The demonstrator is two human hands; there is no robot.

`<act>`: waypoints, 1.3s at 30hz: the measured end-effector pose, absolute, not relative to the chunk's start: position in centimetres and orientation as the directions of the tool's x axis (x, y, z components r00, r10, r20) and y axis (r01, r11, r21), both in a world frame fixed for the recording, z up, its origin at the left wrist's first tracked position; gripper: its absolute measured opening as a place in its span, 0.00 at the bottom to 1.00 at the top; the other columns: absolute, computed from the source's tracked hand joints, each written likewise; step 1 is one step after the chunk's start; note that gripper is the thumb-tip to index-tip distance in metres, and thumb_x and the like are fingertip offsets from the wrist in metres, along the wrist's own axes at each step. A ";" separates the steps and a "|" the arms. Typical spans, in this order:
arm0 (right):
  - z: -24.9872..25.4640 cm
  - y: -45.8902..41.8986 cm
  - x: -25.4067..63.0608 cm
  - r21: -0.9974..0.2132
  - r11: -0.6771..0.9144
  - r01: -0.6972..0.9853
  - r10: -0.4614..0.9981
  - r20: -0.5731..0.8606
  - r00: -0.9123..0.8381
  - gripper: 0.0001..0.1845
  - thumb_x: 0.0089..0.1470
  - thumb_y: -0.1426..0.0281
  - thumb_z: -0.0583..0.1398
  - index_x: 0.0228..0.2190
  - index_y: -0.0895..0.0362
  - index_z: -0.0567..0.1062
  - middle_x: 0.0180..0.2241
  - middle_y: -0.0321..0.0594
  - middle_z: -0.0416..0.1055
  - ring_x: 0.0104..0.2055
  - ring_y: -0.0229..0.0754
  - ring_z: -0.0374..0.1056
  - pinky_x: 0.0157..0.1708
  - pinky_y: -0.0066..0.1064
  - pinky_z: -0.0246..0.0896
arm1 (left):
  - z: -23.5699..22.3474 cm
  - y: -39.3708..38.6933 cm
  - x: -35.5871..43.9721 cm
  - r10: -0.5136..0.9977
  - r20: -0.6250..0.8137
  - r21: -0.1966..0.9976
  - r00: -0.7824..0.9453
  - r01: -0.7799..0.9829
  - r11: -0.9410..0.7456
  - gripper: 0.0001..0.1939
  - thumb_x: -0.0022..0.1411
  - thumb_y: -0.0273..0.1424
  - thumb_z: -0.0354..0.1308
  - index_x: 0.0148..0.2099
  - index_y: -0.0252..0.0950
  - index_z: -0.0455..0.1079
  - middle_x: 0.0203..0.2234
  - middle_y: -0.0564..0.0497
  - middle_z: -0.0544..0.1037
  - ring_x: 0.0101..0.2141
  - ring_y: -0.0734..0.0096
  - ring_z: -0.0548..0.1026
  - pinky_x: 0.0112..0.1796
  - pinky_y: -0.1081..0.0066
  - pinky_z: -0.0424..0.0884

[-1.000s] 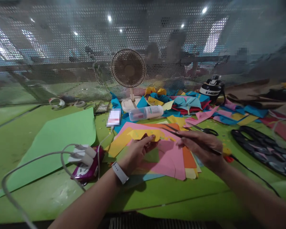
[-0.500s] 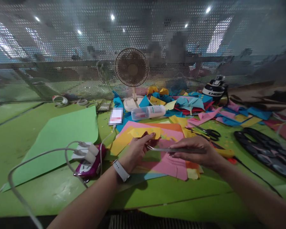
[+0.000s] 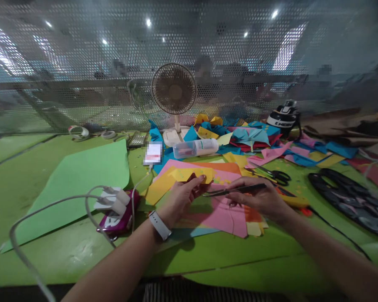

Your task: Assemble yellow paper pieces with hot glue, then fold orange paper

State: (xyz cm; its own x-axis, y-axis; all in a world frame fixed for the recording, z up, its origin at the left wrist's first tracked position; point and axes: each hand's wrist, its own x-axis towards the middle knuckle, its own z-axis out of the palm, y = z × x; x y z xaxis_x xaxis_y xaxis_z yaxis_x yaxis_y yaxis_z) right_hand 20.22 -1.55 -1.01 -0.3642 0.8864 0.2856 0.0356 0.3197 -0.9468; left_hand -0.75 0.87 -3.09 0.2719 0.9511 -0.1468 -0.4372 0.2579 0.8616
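Note:
My left hand (image 3: pixel 179 199) pinches a yellow paper cut-out (image 3: pixel 190 174) between thumb and fingers, just above a stack of coloured paper sheets (image 3: pixel 222 209) on the green table. My right hand (image 3: pixel 260 197) is closed round thin metal tweezers (image 3: pixel 231 191), which point left so that their tips sit just under the cut-out, close to my left fingers. A white watch is on my left wrist.
A small fan (image 3: pixel 174 94) and a clear glue bottle (image 3: pixel 195 147) stand behind the stack. Black scissors (image 3: pixel 275 174) lie to the right, a black palette (image 3: pixel 349 197) further right. A light green sheet (image 3: pixel 75 176), chargers with cables (image 3: pixel 111 199) lie left.
My right hand turned the tweezers from pointing up-left to pointing left, then lifted their tips closer to the yellow cut-out. My left hand kept its hold and barely moved.

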 end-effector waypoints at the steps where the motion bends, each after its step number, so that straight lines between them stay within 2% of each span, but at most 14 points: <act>1: -1.1 -1.5 20.2 -0.946 0.322 0.042 0.885 0.285 -0.369 0.08 0.48 0.67 0.66 0.33 0.57 0.79 0.28 0.39 0.76 0.24 0.38 0.73 0.24 0.29 0.73 | -3.1 0.8 -0.8 0.952 -0.150 0.871 0.267 -0.419 0.255 0.10 0.54 0.35 0.65 0.34 0.31 0.74 0.34 0.45 0.79 0.37 0.67 0.76 0.47 0.65 0.68; 4: -1.5 -1.4 20.1 -0.917 0.389 0.085 0.873 0.337 -0.352 0.07 0.50 0.67 0.65 0.33 0.54 0.80 0.30 0.39 0.77 0.25 0.37 0.72 0.24 0.29 0.71 | -3.0 0.8 -0.8 0.955 -0.145 0.885 0.260 -0.398 0.243 0.10 0.53 0.35 0.65 0.33 0.32 0.75 0.32 0.46 0.79 0.35 0.68 0.76 0.45 0.65 0.68; 9: -1.4 -1.4 19.9 -0.841 0.499 0.206 0.849 0.427 -0.311 0.06 0.50 0.66 0.64 0.31 0.55 0.79 0.30 0.40 0.77 0.30 0.41 0.72 0.28 0.32 0.71 | -2.8 0.8 -0.6 0.955 -0.148 0.859 0.258 -0.446 0.253 0.09 0.53 0.33 0.65 0.34 0.32 0.75 0.35 0.47 0.79 0.38 0.69 0.76 0.47 0.66 0.67; 13: -1.2 -1.5 19.8 -0.894 0.406 0.188 0.910 0.375 -0.178 0.07 0.50 0.66 0.64 0.31 0.57 0.78 0.28 0.40 0.77 0.29 0.41 0.74 0.28 0.31 0.71 | -2.5 0.8 -0.5 0.959 -0.175 0.878 0.221 -0.406 0.254 0.09 0.53 0.33 0.66 0.32 0.31 0.75 0.30 0.47 0.78 0.33 0.71 0.76 0.44 0.67 0.68; 16: -1.2 -1.4 19.8 -0.944 0.307 0.119 0.949 0.295 -0.109 0.10 0.50 0.64 0.64 0.32 0.58 0.77 0.26 0.41 0.77 0.28 0.42 0.75 0.25 0.30 0.72 | -2.3 0.7 -0.4 0.962 -0.179 0.876 0.207 -0.411 0.252 0.10 0.52 0.34 0.66 0.33 0.32 0.75 0.31 0.47 0.79 0.34 0.70 0.76 0.44 0.67 0.68; 24: -2.2 -0.5 20.2 -0.984 0.180 -0.005 0.980 0.179 -0.085 0.15 0.49 0.61 0.64 0.34 0.59 0.76 0.26 0.42 0.78 0.27 0.43 0.76 0.24 0.29 0.72 | -2.2 0.5 -0.3 0.953 -0.258 0.882 0.158 -0.365 0.299 0.12 0.50 0.34 0.68 0.33 0.31 0.75 0.32 0.46 0.79 0.33 0.71 0.75 0.39 0.70 0.69; 29: -2.2 -0.3 20.1 -0.988 0.156 -0.017 0.984 0.157 -0.079 0.16 0.49 0.60 0.65 0.34 0.60 0.75 0.25 0.42 0.78 0.26 0.42 0.75 0.24 0.30 0.72 | -2.6 0.5 -0.4 0.949 -0.270 0.882 0.165 -0.354 0.312 0.13 0.50 0.36 0.67 0.34 0.31 0.75 0.30 0.46 0.79 0.30 0.72 0.75 0.34 0.70 0.69; 33: -1.9 -0.4 20.0 -0.986 0.166 -0.020 0.981 0.167 -0.097 0.15 0.50 0.60 0.64 0.35 0.59 0.74 0.24 0.41 0.77 0.26 0.42 0.75 0.25 0.30 0.72 | -2.6 0.5 -0.3 0.957 -0.238 0.883 0.165 -0.373 0.284 0.13 0.50 0.35 0.68 0.35 0.31 0.75 0.31 0.45 0.79 0.32 0.70 0.76 0.36 0.70 0.70; 39: -1.9 -0.6 20.0 -0.985 0.170 -0.034 0.980 0.172 -0.099 0.15 0.50 0.61 0.64 0.35 0.59 0.73 0.24 0.40 0.77 0.25 0.40 0.74 0.24 0.28 0.70 | -2.2 0.4 -0.2 0.945 -0.277 0.869 0.175 -0.374 0.324 0.12 0.51 0.34 0.67 0.35 0.32 0.75 0.34 0.45 0.79 0.34 0.68 0.77 0.40 0.67 0.71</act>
State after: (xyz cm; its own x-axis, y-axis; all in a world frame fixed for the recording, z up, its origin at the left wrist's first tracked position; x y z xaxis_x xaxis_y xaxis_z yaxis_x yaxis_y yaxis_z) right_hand 19.99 -0.56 -1.93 -0.0993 0.9800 0.1723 -0.0338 0.1698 -0.9849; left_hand -0.24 0.39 -2.15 0.1754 0.9448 -0.2766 -0.3745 0.3239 0.8688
